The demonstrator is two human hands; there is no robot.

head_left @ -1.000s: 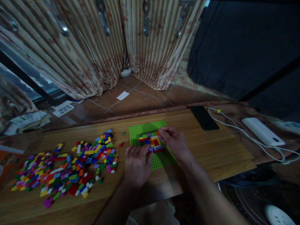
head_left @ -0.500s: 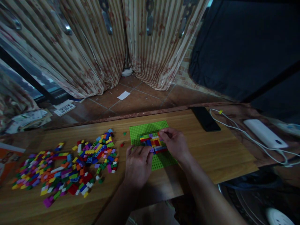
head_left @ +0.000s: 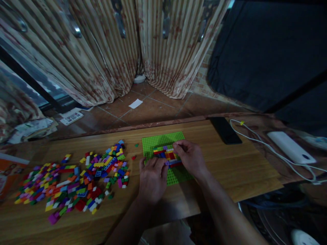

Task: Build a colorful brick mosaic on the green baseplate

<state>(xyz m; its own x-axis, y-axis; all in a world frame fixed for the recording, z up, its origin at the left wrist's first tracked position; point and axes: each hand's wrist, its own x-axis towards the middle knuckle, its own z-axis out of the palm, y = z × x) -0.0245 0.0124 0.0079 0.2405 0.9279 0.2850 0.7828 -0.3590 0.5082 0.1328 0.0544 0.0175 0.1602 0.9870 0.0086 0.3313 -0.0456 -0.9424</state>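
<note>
A green studded baseplate [head_left: 176,178] lies on the wooden table. On it is a low, multicoloured build of toy bricks [head_left: 170,156], with red, yellow, blue, white and purple pieces. My left hand [head_left: 153,177] is curled against the near left side of the build, thumb and fingertips touching it. At the far right corner of the build, my right hand [head_left: 190,156] has thumb and forefinger pinched together on a small brick, mostly hidden by the fingers. The right palm covers part of the build and the plate.
Left of the plate spreads a large pile of loose bricks [head_left: 76,187]. A small green brick [head_left: 136,145] and a red brick [head_left: 134,157] lie between pile and plate. At the right are a black phone [head_left: 225,130], a white cable [head_left: 260,140] and a white power bank [head_left: 291,147].
Both hands keep almost the same pose at the build. The whole view has shifted very slightly.
</note>
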